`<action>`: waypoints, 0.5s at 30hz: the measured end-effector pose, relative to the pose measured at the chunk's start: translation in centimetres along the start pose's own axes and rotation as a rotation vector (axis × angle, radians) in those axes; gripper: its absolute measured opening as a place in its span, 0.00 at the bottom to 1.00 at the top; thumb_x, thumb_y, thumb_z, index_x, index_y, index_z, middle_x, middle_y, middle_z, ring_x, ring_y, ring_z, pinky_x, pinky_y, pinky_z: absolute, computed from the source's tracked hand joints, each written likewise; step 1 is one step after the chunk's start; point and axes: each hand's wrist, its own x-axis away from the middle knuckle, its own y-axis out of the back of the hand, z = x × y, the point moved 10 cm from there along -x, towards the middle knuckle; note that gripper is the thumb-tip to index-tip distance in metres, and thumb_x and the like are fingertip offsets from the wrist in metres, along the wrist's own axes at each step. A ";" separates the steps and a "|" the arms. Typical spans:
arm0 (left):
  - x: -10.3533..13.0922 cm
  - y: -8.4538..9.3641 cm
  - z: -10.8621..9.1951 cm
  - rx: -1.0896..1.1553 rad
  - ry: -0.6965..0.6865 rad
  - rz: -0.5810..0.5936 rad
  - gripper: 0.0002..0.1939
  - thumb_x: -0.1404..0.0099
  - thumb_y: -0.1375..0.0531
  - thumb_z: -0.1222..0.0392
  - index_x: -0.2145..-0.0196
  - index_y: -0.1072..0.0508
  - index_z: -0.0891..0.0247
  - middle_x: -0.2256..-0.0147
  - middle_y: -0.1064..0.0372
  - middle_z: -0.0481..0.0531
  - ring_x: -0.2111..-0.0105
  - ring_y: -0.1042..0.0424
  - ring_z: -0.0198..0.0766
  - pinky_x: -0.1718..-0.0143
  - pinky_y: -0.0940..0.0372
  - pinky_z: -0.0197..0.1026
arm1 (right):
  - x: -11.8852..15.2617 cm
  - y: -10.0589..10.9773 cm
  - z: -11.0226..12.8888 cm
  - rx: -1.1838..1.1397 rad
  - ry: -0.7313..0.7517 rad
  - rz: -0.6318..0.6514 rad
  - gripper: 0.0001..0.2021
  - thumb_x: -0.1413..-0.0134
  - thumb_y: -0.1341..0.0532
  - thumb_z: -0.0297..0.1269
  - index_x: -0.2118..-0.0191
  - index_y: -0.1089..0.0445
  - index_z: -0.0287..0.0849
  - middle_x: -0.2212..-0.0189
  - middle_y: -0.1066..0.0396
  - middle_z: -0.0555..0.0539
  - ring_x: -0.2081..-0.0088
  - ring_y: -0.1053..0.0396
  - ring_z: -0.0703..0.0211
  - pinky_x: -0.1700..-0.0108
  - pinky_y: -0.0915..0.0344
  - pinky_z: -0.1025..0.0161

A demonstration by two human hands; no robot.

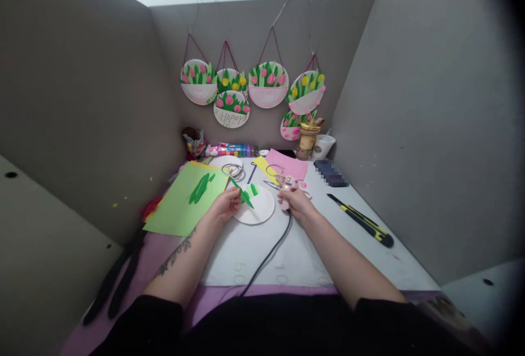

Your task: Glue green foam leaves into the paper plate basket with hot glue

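Pinched in the fingers of my left hand (226,205) is a dark green paper leaf (248,199), held slanting over a white paper plate (259,212). Light and dark green paper strips (254,190) show at the plate's upper edge. My right hand (297,203) is closed around a pale pink glue gun (286,204) just right of the plate. Its black cord (266,260) runs down toward my body. Part of the gun is covered by my fingers. More dark green leaves (200,188) lie on light green paper (174,211) at the left.
A box cutter (363,222) and a phone (330,173) lie at the right. Pink paper (292,164), yellow paper (264,169) and a pencil (251,173) lie behind the plate. A cup (323,147) stands at the back. Decorated plates (268,95) hang on the grey partition.
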 end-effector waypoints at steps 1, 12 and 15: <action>0.0 0.0 0.0 -0.002 -0.002 -0.001 0.14 0.46 0.34 0.70 0.71 0.38 0.65 0.80 0.45 0.40 0.84 0.44 0.23 0.86 0.54 0.26 | 0.0 0.1 0.2 -0.035 -0.006 0.009 0.08 0.67 0.37 0.22 0.78 0.35 0.41 0.83 0.35 0.53 0.80 0.34 0.64 0.80 0.36 0.69; 0.0 0.6 -0.4 -0.003 -0.025 -0.047 0.13 0.45 0.36 0.71 0.71 0.39 0.64 0.79 0.44 0.41 0.84 0.43 0.24 0.86 0.54 0.26 | -1.3 3.1 1.4 -0.176 -0.010 -0.078 0.15 0.67 0.40 0.16 0.71 0.33 0.40 0.76 0.29 0.49 0.72 0.27 0.57 0.72 0.27 0.63; -0.1 0.5 -0.3 -0.008 -0.022 -0.033 0.13 0.45 0.36 0.70 0.71 0.39 0.64 0.80 0.45 0.40 0.84 0.43 0.24 0.87 0.54 0.26 | -1.9 4.0 1.7 -0.072 0.036 -0.054 0.18 0.68 0.39 0.16 0.67 0.33 0.41 0.79 0.31 0.52 0.78 0.30 0.58 0.81 0.33 0.65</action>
